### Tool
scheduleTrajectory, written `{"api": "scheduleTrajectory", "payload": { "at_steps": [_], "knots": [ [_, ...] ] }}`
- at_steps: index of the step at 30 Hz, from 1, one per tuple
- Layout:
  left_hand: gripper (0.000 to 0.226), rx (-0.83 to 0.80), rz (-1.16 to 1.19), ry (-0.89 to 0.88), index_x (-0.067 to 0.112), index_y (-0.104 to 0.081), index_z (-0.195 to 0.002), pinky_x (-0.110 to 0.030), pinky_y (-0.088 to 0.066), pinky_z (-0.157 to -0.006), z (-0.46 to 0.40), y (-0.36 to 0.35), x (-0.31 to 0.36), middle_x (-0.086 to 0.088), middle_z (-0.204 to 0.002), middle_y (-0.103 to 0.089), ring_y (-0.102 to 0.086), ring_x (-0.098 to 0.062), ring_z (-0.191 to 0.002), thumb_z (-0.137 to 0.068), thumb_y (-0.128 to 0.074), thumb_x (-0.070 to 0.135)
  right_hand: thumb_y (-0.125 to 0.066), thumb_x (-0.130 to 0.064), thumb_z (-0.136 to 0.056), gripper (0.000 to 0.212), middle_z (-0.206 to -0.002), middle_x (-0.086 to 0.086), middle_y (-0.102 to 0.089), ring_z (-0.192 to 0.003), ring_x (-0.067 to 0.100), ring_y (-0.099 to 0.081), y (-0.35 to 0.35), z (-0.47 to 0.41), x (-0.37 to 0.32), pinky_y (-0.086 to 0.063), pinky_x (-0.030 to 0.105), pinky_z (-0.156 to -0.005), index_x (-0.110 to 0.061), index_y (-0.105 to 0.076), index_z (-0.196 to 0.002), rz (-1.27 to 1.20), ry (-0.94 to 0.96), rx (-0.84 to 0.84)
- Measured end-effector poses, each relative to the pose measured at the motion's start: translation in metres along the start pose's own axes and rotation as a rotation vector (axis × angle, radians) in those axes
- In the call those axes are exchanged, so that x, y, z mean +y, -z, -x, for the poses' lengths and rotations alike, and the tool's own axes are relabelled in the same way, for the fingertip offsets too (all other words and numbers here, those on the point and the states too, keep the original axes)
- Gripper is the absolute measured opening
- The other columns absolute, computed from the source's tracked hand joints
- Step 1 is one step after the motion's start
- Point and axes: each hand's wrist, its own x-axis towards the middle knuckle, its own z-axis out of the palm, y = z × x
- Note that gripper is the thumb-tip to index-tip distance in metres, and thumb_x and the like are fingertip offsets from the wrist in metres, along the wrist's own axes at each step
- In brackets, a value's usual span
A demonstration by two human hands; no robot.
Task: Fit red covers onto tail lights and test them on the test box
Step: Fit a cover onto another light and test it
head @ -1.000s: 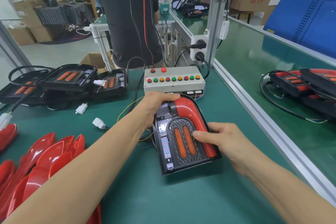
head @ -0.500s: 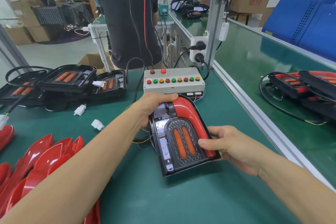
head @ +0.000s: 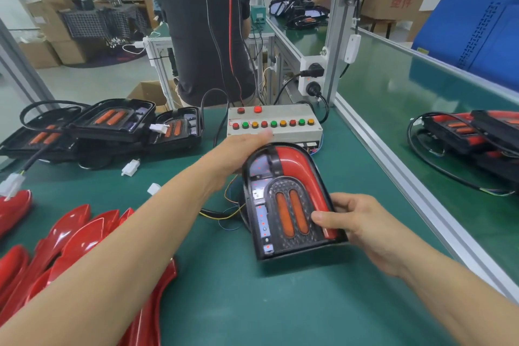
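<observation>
- Holding the tail light (head: 283, 205) tilted off the green bench (head: 280, 303), the person keeps its lit face turned up toward the eyes, probably so the small red points glowing down its left strip can be checked.
- The right hand (head: 362, 227) grips the lamp's lower right corner, thumb laid on the patterned panel beside the two orange bars, fingers curled underneath to carry the weight.
- The left hand (head: 244, 149) reaches to the lamp's top left edge, just in front of the test box (head: 273, 125); it is motion-blurred, so I cannot tell whether it grasps the housing or only steadies it.
- The red cover (head: 297, 166) already sits along the lamp's top and right side, so fitting looks done and testing is the step in hand.
- Thin coloured wires (head: 224, 215) trail from under the lamp, which likely keeps it close to the box.
- Spare red covers (head: 73, 244) lie stacked at the left, uncovered lamps (head: 112, 123) behind them, within easy reach.
</observation>
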Motion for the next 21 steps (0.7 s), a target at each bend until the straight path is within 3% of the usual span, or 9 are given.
{"api": "scheduleTrajectory", "payload": {
  "at_steps": [3,5,8,10,12,16,20,21],
  "knots": [
    [0.02,0.181,-0.144,-0.036,0.02,-0.066,-0.097,-0.026,-0.047,-0.073,0.009,0.039,0.011,-0.001,-0.101,-0.07,-0.061,-0.012,-0.08,-0.094,-0.054,0.035,-0.07,-0.02,-0.081,0.028,-0.097,0.011,-0.076,-0.086,0.021,-0.073,0.006,-0.002,-0.001,-0.058,0.027,-0.068,-0.006,-0.07,-0.106,0.037,-0.036,-0.009],
    [0.007,0.291,-0.198,-0.08,0.022,-0.067,-0.086,-0.02,-0.043,-0.061,0.023,0.076,0.02,-0.004,-0.087,-0.068,-0.056,-0.01,-0.067,-0.089,-0.061,0.019,-0.071,-0.031,-0.075,0.04,-0.098,0.01,-0.076,-0.088,0.019,-0.072,0.009,-0.006,0.002,-0.057,0.024,-0.065,-0.007,-0.07,-0.106,0.061,-0.046,-0.011],
    [0.013,0.427,-0.372,-0.087,0.021,-0.07,-0.076,-0.02,-0.04,-0.055,0.049,0.137,0.026,-0.006,-0.068,-0.064,-0.052,-0.011,-0.058,-0.08,-0.068,0.009,-0.068,-0.038,-0.073,0.045,-0.1,0.007,-0.076,-0.092,0.018,-0.072,0.014,-0.01,0.007,-0.058,0.023,-0.067,-0.011,-0.071,-0.108,0.064,-0.057,-0.031],
    [0.012,0.474,-0.616,0.022,0.019,-0.073,-0.072,-0.022,-0.041,-0.059,0.064,0.178,0.024,0.001,-0.056,-0.066,-0.055,-0.014,-0.055,-0.076,-0.072,0.007,-0.069,-0.039,-0.072,0.042,-0.101,0.006,-0.076,-0.091,0.017,-0.072,0.018,-0.012,0.01,-0.058,0.023,-0.065,-0.014,-0.074,-0.105,0.048,-0.057,-0.022],
    [0.011,0.473,-0.786,0.228,0.014,-0.074,-0.069,-0.019,-0.042,-0.053,0.083,0.216,0.016,0.003,-0.051,-0.066,-0.059,-0.014,-0.052,-0.074,-0.073,0.004,-0.07,-0.038,-0.068,0.035,-0.098,0.006,-0.076,-0.087,0.016,-0.073,0.018,-0.015,0.013,-0.058,0.023,-0.061,-0.017,-0.078,-0.095,0.045,-0.057,-0.015],
    [0.009,0.482,-0.929,0.552,0.006,-0.075,-0.082,-0.023,-0.043,-0.053,0.115,0.263,-0.018,-0.011,-0.082,-0.073,-0.066,-0.024,-0.073,-0.074,-0.075,0.009,-0.071,-0.029,-0.063,0.033,-0.087,0.011,-0.076,-0.067,0.016,-0.073,0.014,-0.021,0.015,-0.056,0.025,-0.048,-0.01,-0.076,-0.089,0.025,-0.072,0.036],
    [0.03,0.527,-0.959,0.615,0.005,-0.069,-0.095,-0.032,-0.049,-0.077,0.121,0.268,-0.057,-0.01,-0.098,-0.068,-0.062,-0.027,-0.091,-0.071,-0.08,0.018,-0.071,-0.026,-0.061,0.033,-0.083,0.012,-0.076,-0.061,0.016,-0.072,0.012,-0.024,0.018,-0.055,0.025,-0.045,-0.009,-0.075,-0.089,0.022,-0.072,0.039],
    [0.034,0.543,-0.938,0.616,0.005,-0.067,-0.096,-0.032,-0.048,-0.076,0.12,0.266,-0.064,-0.011,-0.098,-0.067,-0.061,-0.027,-0.09,-0.069,-0.081,0.02,-0.071,-0.026,-0.061,0.031,-0.083,0.012,-0.076,-0.061,0.016,-0.072,0.012,-0.024,0.019,-0.055,0.026,-0.045,-0.01,-0.077,-0.086,0.018,-0.074,0.035]
  ]
}}
